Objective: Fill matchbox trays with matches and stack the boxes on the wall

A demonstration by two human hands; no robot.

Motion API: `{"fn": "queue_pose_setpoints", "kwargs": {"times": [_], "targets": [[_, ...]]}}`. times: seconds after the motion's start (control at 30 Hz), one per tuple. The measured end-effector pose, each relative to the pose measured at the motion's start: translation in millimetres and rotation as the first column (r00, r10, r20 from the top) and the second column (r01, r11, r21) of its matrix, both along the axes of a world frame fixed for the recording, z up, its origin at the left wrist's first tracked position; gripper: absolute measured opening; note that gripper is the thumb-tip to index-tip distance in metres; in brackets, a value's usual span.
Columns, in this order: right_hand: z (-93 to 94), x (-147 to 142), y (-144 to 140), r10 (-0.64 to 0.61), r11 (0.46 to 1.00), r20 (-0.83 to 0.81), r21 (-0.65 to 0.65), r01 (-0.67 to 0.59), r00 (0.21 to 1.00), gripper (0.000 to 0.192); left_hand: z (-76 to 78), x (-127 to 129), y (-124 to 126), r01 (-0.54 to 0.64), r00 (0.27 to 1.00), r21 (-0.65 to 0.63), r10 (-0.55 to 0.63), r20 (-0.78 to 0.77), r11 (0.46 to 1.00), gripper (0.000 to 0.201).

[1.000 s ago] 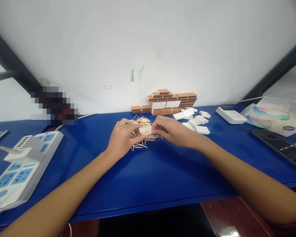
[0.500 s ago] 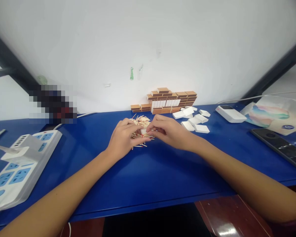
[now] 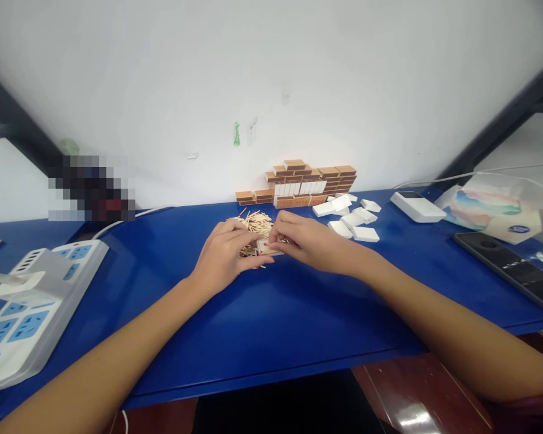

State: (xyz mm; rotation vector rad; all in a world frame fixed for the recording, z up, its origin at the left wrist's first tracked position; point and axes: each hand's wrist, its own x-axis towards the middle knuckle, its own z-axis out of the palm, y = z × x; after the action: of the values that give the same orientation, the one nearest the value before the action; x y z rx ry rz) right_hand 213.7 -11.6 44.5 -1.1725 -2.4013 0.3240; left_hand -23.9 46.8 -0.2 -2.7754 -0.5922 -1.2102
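Observation:
A small white matchbox tray point(image 3: 262, 246) with red match heads in it lies between my hands, at the near edge of a loose heap of matches point(image 3: 257, 221). My left hand point(image 3: 224, 250) curls round the tray's left side, thumb on the near side and fingers on the far side. From the right, my right hand point(image 3: 301, 241) pinches thumb and forefinger over the tray, at the matches there. Its fingertips hide part of the tray, and exactly how many matches they grip cannot be seen.
Behind, stacked brown matchboxes point(image 3: 294, 185) stand against the wall. Several white trays point(image 3: 365, 234) lie to the right, near a white device point(image 3: 417, 207), a dark phone point(image 3: 509, 268) and a tissue pack point(image 3: 484, 208). A power strip point(image 3: 40, 310) lies on the blue table point(image 3: 253, 331) at left.
The view has shifted slightly. Between my hands, more of the white tray and the match heads in it now shows. Both hands have stayed at nearly the same spot.

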Motion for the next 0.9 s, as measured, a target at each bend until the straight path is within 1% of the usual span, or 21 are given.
{"fn": "queue_pose_setpoints", "kwargs": {"times": [0.13, 0.27, 0.37, 0.47, 0.6, 0.67, 0.73, 0.8, 0.9], "targets": [[-1.8, 1.0, 0.8, 0.029, 0.999, 0.018, 0.025, -0.029, 0.999, 0.014, 0.3, 0.0, -0.5, 0.009, 1.0, 0.021, -0.009, -0.004, 1.0, 0.044], [-4.5, -0.1, 1.1, 0.067, 0.997, -0.013, 0.036, -0.067, 0.998, 0.011, 0.4, 0.4, -1.3, 0.03, 1.0, 0.006, -0.03, -0.002, 1.0, 0.042], [-4.9, -0.6, 0.5, 0.119, 0.993, -0.054, 0.013, -0.118, 0.991, 0.009, 0.5, 0.9, -2.2, 0.044, 0.999, -0.006, -0.044, -0.013, 0.999, 0.04], [-3.4, -2.2, -1.1, 0.133, 0.99, -0.07, -0.045, -0.136, 0.989, 0.008, 0.6, 1.3, -2.9, 0.046, 0.999, 0.002, -0.045, -0.009, 0.999, 0.041], [1.3, -5.4, -3.9, 0.092, 0.988, -0.105, -0.111, -0.104, 0.99, 0.004, 0.7, 1.0, -2.8, 0.042, 0.999, -0.019, -0.042, -0.017, 0.999, 0.04], [3.7, -6.0, -4.9, 0.053, 0.994, -0.136, -0.085, -0.065, 0.989, 0.005, 0.9, 0.8, -2.4, 0.026, 0.999, -0.014, -0.027, -0.018, 1.0, 0.041], [5.0, -5.4, -5.1, 0.01, 1.0, -0.153, -0.023, -0.013, 0.988, 0.007, 1.1, 0.8, -2.2, 0.009, 1.0, -0.007, -0.009, -0.014, 1.0, 0.042], [5.3, -3.7, -4.4, -0.022, 0.999, -0.138, 0.029, 0.027, 0.99, 0.009, 1.2, 0.9, -2.4, 0.006, 1.0, -0.01, -0.006, -0.008, 1.0, 0.043], [7.0, 1.8, -1.6, -0.016, 0.999, -0.079, 0.047, 0.02, 0.997, 0.014, 0.7, 1.5, -3.0, 0.011, 1.0, -0.027, -0.011, 0.0, 1.0, 0.041]]}}
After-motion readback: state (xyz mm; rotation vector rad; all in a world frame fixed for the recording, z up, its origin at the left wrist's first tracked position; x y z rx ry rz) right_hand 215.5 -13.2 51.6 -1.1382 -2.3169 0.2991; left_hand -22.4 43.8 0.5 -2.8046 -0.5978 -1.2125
